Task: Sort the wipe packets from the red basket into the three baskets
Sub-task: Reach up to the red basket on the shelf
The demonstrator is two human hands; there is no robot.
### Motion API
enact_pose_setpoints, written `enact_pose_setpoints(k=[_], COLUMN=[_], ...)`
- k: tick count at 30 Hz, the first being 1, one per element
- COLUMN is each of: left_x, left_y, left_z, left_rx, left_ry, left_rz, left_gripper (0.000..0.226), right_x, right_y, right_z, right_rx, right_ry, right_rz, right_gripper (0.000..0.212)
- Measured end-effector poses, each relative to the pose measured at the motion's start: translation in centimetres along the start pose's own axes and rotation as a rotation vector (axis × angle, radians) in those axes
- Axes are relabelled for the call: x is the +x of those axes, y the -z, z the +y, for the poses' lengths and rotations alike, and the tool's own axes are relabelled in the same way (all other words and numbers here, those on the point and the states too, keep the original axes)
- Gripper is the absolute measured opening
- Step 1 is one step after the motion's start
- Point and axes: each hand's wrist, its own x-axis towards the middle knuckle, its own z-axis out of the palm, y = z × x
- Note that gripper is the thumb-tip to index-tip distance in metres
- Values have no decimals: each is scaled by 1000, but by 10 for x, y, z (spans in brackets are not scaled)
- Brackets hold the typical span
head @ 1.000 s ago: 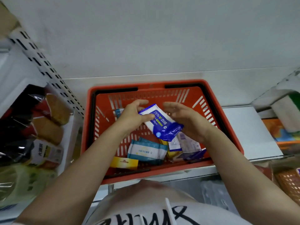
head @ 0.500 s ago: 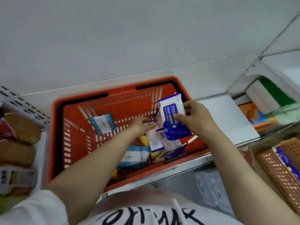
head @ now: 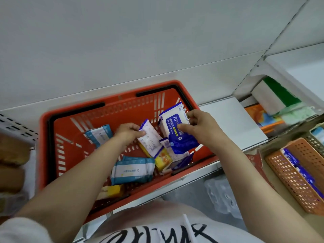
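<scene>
Over the red basket (head: 43, 137), right hand (head: 199, 127) pinching blue packet (head: 177, 135), left hand (head: 128, 132) pinching white packet (head: 150, 141) (both lifted).

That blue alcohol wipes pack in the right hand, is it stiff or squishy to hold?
Probably squishy: the blue pack sags and wrinkles below the right hand. Its glossy film looks somewhat slippery. Likely light, since a fingertip pinch at one end seems enough to hold it.

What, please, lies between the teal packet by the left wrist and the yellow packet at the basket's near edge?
In the head view, only the left forearm crosses above bare red basket floor between the teal packet and yellow packet.
</scene>
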Motion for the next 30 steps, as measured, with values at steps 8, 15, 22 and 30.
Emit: enact_pose_setpoints(k=[8,15,22,30], left_x=[-54,-85,-97,-142], left_y=[66,83,75,7], left_z=[18,15,27,42], left_rx=[-422,-281,-331,-389], left_ry=[-217,-394,-388,-433], left_rz=[34,219,148,-13], left_gripper=[10,15,68,42], right_x=[6,-6,-36,-97], right_y=[-26,-54,-47,0], right_z=[-22,-43,-37,10], right_rx=[290,378,424,561], right_ry=[22,106,96,107], right_rz=[13,44,153,328], right_gripper=[33,36,49,72])
